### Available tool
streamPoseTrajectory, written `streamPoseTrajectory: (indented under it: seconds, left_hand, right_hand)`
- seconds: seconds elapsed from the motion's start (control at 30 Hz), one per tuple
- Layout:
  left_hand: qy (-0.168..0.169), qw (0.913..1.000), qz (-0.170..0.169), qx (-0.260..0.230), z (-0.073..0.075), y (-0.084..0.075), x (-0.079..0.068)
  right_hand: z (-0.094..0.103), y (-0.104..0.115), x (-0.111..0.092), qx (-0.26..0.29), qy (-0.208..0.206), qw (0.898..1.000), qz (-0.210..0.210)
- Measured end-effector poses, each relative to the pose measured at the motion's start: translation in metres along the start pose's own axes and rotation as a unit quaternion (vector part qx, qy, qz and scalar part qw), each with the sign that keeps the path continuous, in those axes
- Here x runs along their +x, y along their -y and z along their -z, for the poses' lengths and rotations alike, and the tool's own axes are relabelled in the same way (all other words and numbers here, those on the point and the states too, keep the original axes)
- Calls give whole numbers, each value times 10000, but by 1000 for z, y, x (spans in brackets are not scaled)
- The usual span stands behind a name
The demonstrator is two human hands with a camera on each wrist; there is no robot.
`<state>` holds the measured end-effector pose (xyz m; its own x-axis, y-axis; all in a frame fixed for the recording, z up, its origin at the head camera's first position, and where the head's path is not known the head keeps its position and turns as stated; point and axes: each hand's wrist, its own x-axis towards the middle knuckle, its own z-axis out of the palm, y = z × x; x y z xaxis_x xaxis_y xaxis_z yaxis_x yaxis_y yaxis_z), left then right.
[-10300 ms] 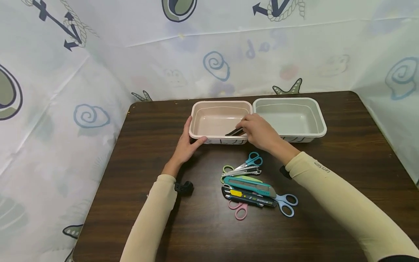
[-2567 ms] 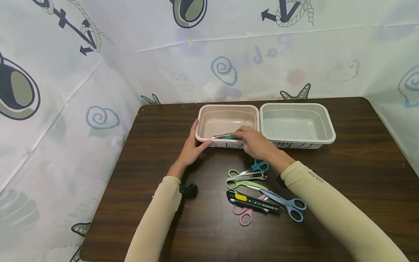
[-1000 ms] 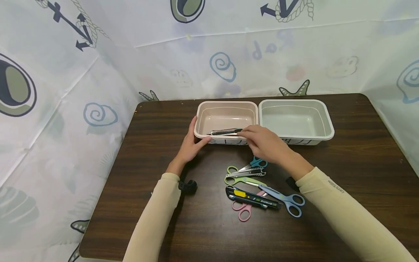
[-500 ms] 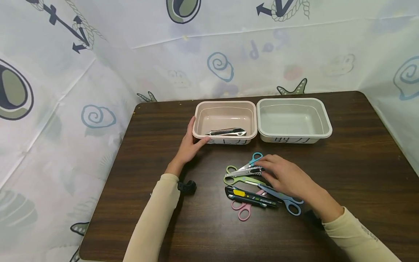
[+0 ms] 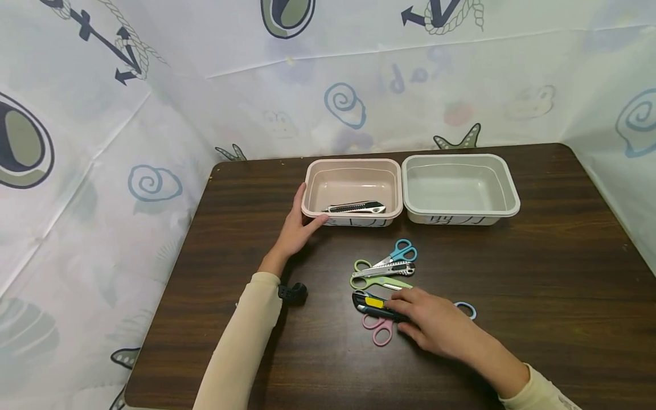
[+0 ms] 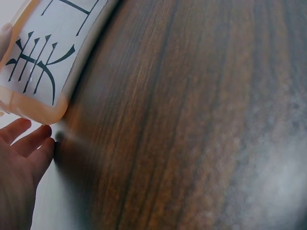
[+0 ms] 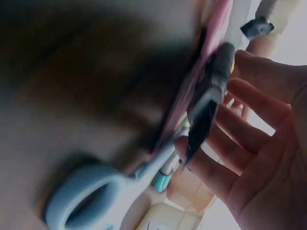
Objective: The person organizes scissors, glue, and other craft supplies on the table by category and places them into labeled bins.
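Observation:
My left hand (image 5: 293,233) rests on the left front corner of the pink plastic box (image 5: 353,165), thumb on the front rim and fingers along the side. In the left wrist view, the fingers (image 6: 36,148) touch the corner. In that box lies a utility knife (image 5: 356,207). My right hand (image 5: 435,324) reaches over a black utility knife (image 5: 376,307) with a yellow slider; its fingers (image 7: 216,177) are spread around the knife, loosely bent. Beneath lie pink scissors (image 5: 381,330) and light blue scissors (image 5: 465,309), partly hidden by the hand.
A pale green box (image 5: 456,219) stands right of the pink one. Toward the boxes lie blue-handled scissors (image 5: 404,250), a silver utility knife (image 5: 384,270) and green scissors (image 5: 376,282). Patterned cloth (image 5: 287,102) hangs behind the brown table (image 5: 230,216).
My right hand has left a black-and-silver utility knife in the pink box, passed over the pile, and come down toward me at the black utility knife. My left hand has stayed at the box.

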<state>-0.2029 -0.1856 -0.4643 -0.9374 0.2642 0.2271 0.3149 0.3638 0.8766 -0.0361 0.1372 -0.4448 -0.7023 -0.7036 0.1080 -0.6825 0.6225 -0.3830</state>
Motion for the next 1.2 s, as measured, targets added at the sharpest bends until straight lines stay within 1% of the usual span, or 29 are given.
streamPoseTrajectory:
  seconds: [0.1,0.13,0.23,0.3,0.33,0.47,0.6,0.77,0.97,1.2]
  left_hand:
    - [-36,10000,42,22,-1,3,0]
    - [-35,10000,52,37,-1,2,0]
    - [-42,10000,19,-31,-2,3,1]
    - [-27,10000,3,-22,-2,2,2]
    - [-16,10000,-11,-39,-1,-2,1]
    - [-15,10000,17,45,0,-2,1]
    - [-12,10000,27,50,0,-2,1]
    - [17,10000,23,48,0,-2,0]
    - [35,10000,38,40,0,-4,0]
    - [1,10000,51,43,0,-6,0]
  right_hand:
    - [-6,3,0,-44,-162,9998,50]
    - [-7,3,0,-74,-212,9997,50]
    - [-10,4,1,-182,-342,9992,59]
    - [-11,5,1,-246,-394,9989,55]
    - [-12,5,1,-270,-405,9988,54]
    - [-15,6,2,-417,-435,9982,40]
    - [-18,6,1,-520,-565,9970,51]
    - [-19,6,0,-547,-691,9961,83]
    - [-20,7,0,-566,-651,9963,6]
    - [-21,7,-1,-855,-567,9947,-63]
